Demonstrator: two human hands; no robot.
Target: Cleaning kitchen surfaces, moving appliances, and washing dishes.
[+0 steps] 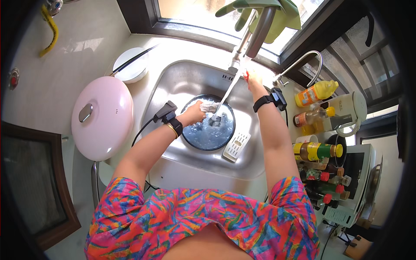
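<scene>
A round dark-rimmed pan (208, 136) with water and suds in it stands in the stainless steel sink (188, 162). Over its upper part, my left hand (194, 113) grips a pale, wet cloth (209, 107). Water (231, 85) runs from the faucet (242, 48) into the pan. My right hand (253, 79) is at the sink's back edge beside the stream, near something red (246, 76); whether it holds that is not plain. A white slotted tray (237, 147) lies in the sink to the right of the pan.
On the left are a pink domed lid (107, 130) and a white bowl (131, 66) with dark chopsticks (135, 59) across it. Green rubber gloves (282, 22) hang over the faucet. Several bottles (317, 151) and a clear pitcher (349, 107) line the right side, near a small curved tap (302, 60).
</scene>
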